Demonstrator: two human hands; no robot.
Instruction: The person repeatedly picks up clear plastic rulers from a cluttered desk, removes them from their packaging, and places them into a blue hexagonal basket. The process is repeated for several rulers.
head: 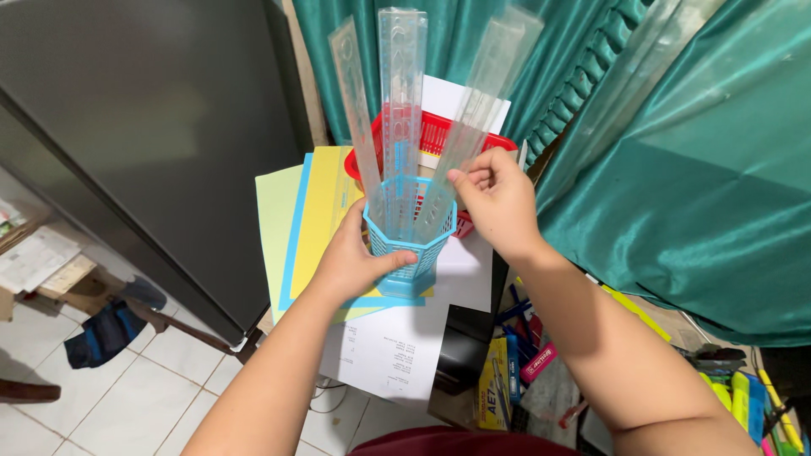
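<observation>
While the left hand wraps the blue cup from its left side, the right hand pinches the rightmost ruler just above the rim — rulers stand upright, fanning far.

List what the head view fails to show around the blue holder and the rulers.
- Lower ends of the clear rulers: hidden inside the blue holder.
- Fourth ruler at upper right: blurred and cut off by the top edge.
- Left hand palm: turned away against the holder.
- Red basket: mostly hidden behind rulers and holder.
- Right hand fingertips: the grip on a ruler is unclear.
</observation>
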